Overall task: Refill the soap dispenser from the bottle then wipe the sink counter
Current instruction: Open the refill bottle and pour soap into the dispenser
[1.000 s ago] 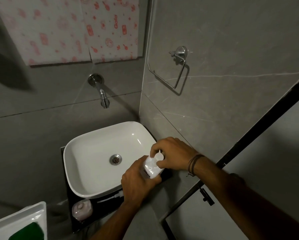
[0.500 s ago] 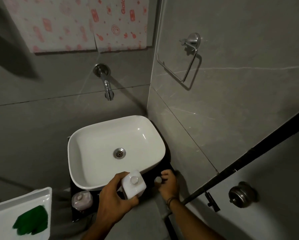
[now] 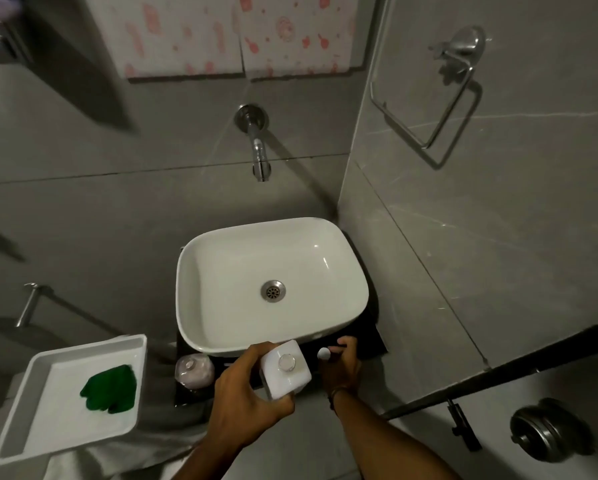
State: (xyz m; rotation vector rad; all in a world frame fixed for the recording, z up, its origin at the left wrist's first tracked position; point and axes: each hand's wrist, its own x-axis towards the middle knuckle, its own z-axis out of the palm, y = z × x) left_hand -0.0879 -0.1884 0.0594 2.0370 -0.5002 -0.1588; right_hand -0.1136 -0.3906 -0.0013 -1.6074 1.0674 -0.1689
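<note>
My left hand [image 3: 245,393] grips a white square refill bottle [image 3: 285,370], held upright with its open neck showing on top, just in front of the white sink basin [image 3: 221,271]. To its right, my right hand [image 3: 340,365] rests low on the dark counter [image 3: 373,341] with the small white cap [image 3: 323,352] at its fingertips. A pinkish round soap dispenser [image 3: 194,370] stands on the counter left of the bottle, apart from both hands.
A white tray [image 3: 41,417] with a green cloth [image 3: 110,393] sits at lower left. A wall tap [image 3: 258,150] hangs over the basin. A towel ring [image 3: 429,109] is on the right wall. A door knob [image 3: 546,434] shows at lower right.
My right hand took the cap off the bottle and carried it down to the counter on the right. My left hand kept hold of the bottle. The view tilted downward.
</note>
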